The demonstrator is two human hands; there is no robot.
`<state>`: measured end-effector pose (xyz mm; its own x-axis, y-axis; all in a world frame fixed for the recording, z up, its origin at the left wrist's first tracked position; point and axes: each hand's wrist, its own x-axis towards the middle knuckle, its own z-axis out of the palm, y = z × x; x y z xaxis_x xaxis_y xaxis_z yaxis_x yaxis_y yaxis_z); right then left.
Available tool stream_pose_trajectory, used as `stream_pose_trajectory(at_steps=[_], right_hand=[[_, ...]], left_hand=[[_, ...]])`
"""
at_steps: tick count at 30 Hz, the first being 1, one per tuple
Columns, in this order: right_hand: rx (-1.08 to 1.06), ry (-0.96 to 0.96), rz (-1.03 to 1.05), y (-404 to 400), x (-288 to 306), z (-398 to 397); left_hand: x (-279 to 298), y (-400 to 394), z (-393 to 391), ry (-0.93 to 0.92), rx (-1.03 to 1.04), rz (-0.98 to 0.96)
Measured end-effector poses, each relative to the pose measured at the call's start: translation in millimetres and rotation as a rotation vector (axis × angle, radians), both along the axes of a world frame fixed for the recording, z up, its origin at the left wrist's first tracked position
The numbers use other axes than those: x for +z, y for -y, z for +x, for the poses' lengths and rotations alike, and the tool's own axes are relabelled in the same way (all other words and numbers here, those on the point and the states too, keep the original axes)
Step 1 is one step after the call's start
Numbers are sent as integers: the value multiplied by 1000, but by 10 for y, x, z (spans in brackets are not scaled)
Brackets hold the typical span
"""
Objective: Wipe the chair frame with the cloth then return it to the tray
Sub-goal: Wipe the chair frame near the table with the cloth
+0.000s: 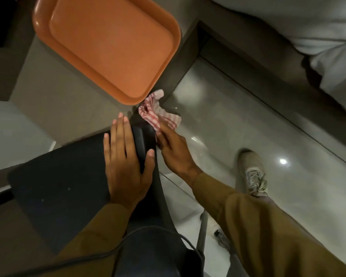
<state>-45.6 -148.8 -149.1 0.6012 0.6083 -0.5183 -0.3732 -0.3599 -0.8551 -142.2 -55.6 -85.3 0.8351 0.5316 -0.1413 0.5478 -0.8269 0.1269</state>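
A dark chair [58, 182] stands below me, its seat at lower left and its frame edge running down the middle. My left hand [126, 162] lies flat and spread on the chair's top corner. My right hand [174, 152] pinches a red-and-white striped cloth [158, 112] beside the chair's right edge. The cloth hangs bunched just past the near corner of an empty orange tray [108, 47], which rests on a grey surface at the top.
The grey counter [64, 108] holding the tray ends in a dark edge on the right. Glossy floor tiles [238, 126] spread to the right, with my shoe [252, 172] on them. White bedding [308, 27] fills the top right. A cable [128, 236] crosses the bottom.
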Motion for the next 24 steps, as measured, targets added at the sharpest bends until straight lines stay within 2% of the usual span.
stream_pose_trajectory(at_steps=[14, 18, 24], right_hand=[[144, -113, -310, -298, -925, 342], [162, -129, -286, -352, -728, 421], [43, -106, -62, -137, -24, 176]], left_hand=[[-120, -32, -36, 22, -26, 36], [-134, -36, -36, 26, -23, 49], [-112, -38, -34, 21, -36, 42]])
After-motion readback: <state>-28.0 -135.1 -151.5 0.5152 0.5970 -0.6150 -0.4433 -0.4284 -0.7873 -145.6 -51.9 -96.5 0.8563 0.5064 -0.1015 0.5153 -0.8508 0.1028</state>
